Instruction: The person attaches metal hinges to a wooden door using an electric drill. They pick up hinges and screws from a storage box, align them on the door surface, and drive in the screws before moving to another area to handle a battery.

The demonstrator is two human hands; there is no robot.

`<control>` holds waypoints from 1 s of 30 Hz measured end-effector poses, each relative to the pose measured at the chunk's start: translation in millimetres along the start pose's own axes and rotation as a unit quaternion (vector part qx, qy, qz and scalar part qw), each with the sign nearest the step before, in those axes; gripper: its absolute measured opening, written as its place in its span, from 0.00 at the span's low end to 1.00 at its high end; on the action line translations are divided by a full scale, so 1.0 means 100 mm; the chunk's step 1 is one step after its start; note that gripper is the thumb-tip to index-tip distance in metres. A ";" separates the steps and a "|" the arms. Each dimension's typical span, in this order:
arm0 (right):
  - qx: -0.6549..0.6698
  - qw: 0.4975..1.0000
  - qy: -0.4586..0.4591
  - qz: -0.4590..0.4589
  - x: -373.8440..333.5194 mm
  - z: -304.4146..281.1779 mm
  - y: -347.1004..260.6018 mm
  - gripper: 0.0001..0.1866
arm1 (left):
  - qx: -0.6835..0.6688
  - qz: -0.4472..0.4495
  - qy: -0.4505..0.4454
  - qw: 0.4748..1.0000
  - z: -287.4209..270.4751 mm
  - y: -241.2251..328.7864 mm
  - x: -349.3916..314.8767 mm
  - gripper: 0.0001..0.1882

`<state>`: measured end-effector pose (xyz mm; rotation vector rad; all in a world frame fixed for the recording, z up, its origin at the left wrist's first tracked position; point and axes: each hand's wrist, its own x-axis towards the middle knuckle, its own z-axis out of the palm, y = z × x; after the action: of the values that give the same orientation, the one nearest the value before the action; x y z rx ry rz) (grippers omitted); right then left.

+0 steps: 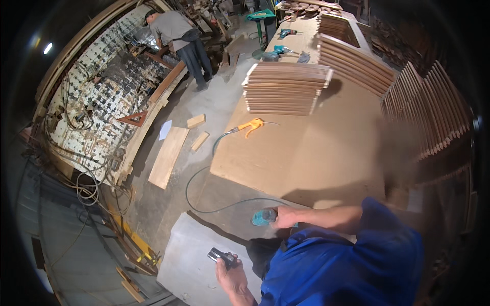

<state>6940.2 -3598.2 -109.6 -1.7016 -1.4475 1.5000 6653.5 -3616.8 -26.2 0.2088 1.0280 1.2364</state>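
Note:
My left hand (233, 278) is closed around a black battery pack (221, 255), held up over a pale grey sheet (184, 255). My right hand (287, 217) grips a teal and black power tool (261, 218) close to my body, just off the near edge of the table. Part of the tool is hidden by the hand and the blue sleeve, so its exact kind does not show. The two hands are apart, with the right one farther forward.
A wide board-topped table (286, 158) carries a yellow air blow gun (250, 125) on a hose, stacked wooden slats (286, 89) and other power tools (279, 50). More slats (429, 109) stand at right. Planks (168, 158) lie on the floor. A person (181, 38) bends over a cluttered bench.

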 end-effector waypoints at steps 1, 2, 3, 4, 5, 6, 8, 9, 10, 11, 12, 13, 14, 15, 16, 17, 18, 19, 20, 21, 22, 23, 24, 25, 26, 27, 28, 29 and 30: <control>-0.022 0.997 -0.043 0.060 0.31 -0.02 -0.06 0.29 | -0.003 -0.003 0.000 1.000 0.03 0.10 0.24 0.13; -0.011 0.998 -0.043 0.047 0.57 -0.02 -0.12 0.30 | -0.006 -0.006 0.001 1.000 0.05 0.21 0.48 0.13; 0.009 0.998 -0.044 0.052 0.79 0.01 -0.19 0.27 | -0.001 -0.008 0.016 1.000 0.05 0.33 0.71 0.14; 0.026 0.997 -0.040 0.056 0.99 -0.03 -0.42 0.25 | 0.003 -0.011 0.027 1.000 0.04 0.45 0.98 0.15; 0.016 0.995 -0.047 0.081 1.23 -0.02 -0.59 0.23 | 0.004 -0.009 0.039 0.999 0.00 0.59 1.26 0.15; 0.007 0.993 -0.055 0.107 1.49 0.00 -0.75 0.21 | 0.017 -0.011 0.031 0.999 -0.02 0.71 1.58 0.16; -0.014 0.992 -0.056 0.116 2.02 0.12 -0.91 0.14 | 0.055 -0.014 0.038 0.998 -0.10 0.98 2.20 0.18; 0.030 0.995 -0.026 0.089 2.27 0.25 -0.77 0.14 | 0.067 -0.017 0.025 0.997 -0.04 1.16 2.45 0.19; 0.090 0.988 -0.039 0.117 2.46 0.21 -1.14 0.11 | 0.075 -0.016 0.016 0.997 0.03 1.40 2.69 0.19; 0.110 0.989 -0.010 0.100 2.69 0.26 -1.14 0.09 | 0.099 0.001 -0.001 0.995 0.12 1.63 2.88 0.19; 0.168 0.981 -0.027 0.090 2.93 0.34 -1.00 0.07 | 0.126 0.016 -0.021 0.992 0.20 1.88 3.07 0.19; 0.171 0.983 -0.032 0.054 3.14 0.32 -1.12 0.06 | 0.146 0.036 -0.045 0.988 0.32 2.11 3.30 0.19; 0.180 0.983 -0.035 0.027 3.29 0.33 -1.24 0.05 | 0.167 0.054 -0.051 0.983 0.41 2.31 3.46 0.20; 0.205 0.978 -0.027 0.043 3.45 0.32 -1.35 0.05 | 0.177 0.059 -0.054 0.981 0.50 2.49 3.64 0.20; 0.234 0.970 -0.013 0.060 3.59 0.28 -1.53 0.04 | 0.192 0.060 -0.061 0.978 0.61 2.67 3.82 0.20; 0.191 0.977 0.013 0.091 3.73 0.11 -1.85 0.04 | 0.205 0.079 -0.071 0.973 0.80 2.80 4.06 0.23; 0.215 0.971 0.020 0.104 3.91 0.12 -1.97 0.04 | 0.225 0.074 -0.091 0.967 0.88 2.97 4.26 0.24; 0.231 0.966 0.035 0.111 4.08 0.08 -1.99 0.04 | 0.234 0.063 -0.102 0.965 1.01 3.07 4.45 0.24; 0.248 0.960 0.051 0.120 4.23 0.04 -1.95 0.04 | 0.243 0.050 -0.115 0.962 1.17 3.14 4.62 0.24; 0.296 0.953 0.054 0.028 4.39 0.01 -1.82 0.05 | 0.229 0.039 -0.119 0.965 1.32 3.18 4.79 0.24; 0.319 0.943 0.092 -0.027 4.53 0.00 -1.75 0.07 | 0.236 0.040 -0.141 0.961 1.44 3.21 4.98 0.23; 0.291 0.950 0.113 0.022 4.64 -0.11 -1.87 0.08 | 0.244 0.044 -0.158 0.956 1.54 3.24 5.16 0.21; 0.263 0.953 0.133 0.072 4.73 -0.24 -1.99 0.09 | 0.251 0.049 -0.173 0.951 1.69 3.25 5.34 0.20; 0.272 0.946 0.144 0.102 4.84 -0.33 -2.06 0.09 | 0.245 0.046 -0.188 0.950 1.87 3.27 5.47 0.21; 0.281 0.938 0.154 0.133 4.95 -0.44 -2.11 0.10 | 0.252 0.051 -0.194 0.947 2.01 3.27 5.61 0.21; 0.290 0.929 0.162 0.164 5.06 -0.56 -2.16 0.10 | 0.259 0.057 -0.200 0.943 2.14 3.27 5.76 0.22; 0.293 0.924 0.182 0.163 5.19 -0.67 -2.24 0.11 | 0.268 0.064 -0.204 0.939 2.26 3.27 5.93 0.22; 0.296 0.919 0.202 0.163 5.32 -0.80 -2.34 0.11 | 0.272 0.049 -0.211 0.938 2.39 3.29 6.14 0.21; 0.298 0.914 0.220 0.163 5.46 -0.94 -2.39 0.12 | 0.275 0.048 -0.208 0.937 2.56 3.28 6.33 0.20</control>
<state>6851.9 -3001.5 -116.4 -1.7645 -0.4208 1.3917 6599.0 -2861.8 -9.5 0.9255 0.9738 0.9060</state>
